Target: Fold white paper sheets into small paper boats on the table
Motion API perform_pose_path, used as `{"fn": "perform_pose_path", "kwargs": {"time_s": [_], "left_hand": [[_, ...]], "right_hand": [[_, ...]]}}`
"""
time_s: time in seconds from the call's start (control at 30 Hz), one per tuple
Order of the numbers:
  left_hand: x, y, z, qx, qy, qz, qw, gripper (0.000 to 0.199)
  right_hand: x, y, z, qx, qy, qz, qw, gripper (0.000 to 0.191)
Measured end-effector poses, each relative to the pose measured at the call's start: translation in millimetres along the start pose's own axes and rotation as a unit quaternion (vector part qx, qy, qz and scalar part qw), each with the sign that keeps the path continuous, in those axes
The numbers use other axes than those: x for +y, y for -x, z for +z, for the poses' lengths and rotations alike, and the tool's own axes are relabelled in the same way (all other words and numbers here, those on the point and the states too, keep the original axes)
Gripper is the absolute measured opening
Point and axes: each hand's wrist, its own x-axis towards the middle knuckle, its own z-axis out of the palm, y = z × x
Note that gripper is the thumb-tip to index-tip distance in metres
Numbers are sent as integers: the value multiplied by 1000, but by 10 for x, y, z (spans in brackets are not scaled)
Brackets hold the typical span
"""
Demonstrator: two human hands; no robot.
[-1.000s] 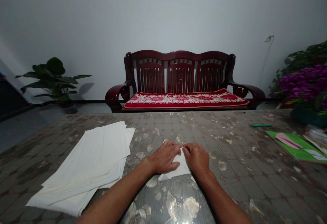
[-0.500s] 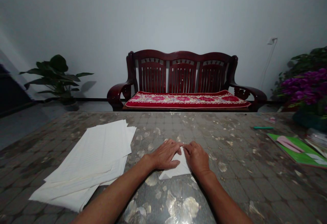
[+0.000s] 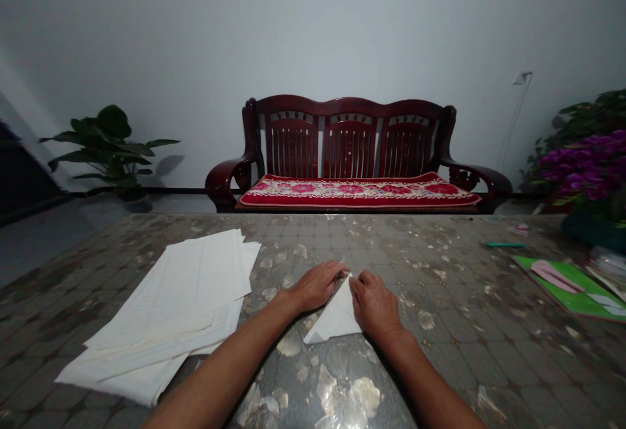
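Note:
A folded white paper (image 3: 335, 313) lies on the table in a triangular shape, its point reaching up between my hands. My left hand (image 3: 317, 287) rests on its left side, with the fingertips at the top corner. My right hand (image 3: 374, 305) presses along its right edge, fingers curled toward the tip. To the left of my left forearm lies a loose stack of white sheets (image 3: 169, 302), untouched by either hand.
The table has a glossy, patterned grey cover (image 3: 440, 285). A green folder (image 3: 570, 285) and a green marker (image 3: 505, 244) lie at the right, beside a purple flowering plant (image 3: 587, 171). A dark red wooden bench (image 3: 347, 148) stands beyond the table.
My hands have drawn slightly apart, and more of the folded paper's triangle shows between them. The view has turned level since the oldest frame.

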Motion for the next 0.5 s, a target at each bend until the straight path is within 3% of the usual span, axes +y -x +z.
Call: {"fn": "perform_pose_path", "kwargs": {"time_s": [0.13,0.33,0.5], "left_hand": [[15,-112,30,-40,-83,26,995,32],[-61,-130,96,-35,-189,46,980,28],[-80,-86,-15,-51,-121,6,991,35]], "right_hand": [[2,20,-2,-3,-2,-7,1000,26],[-41,70,-9,-25,1,-10,1000,29],[-51,137,-38,-26,4,-35,999,22]]}}
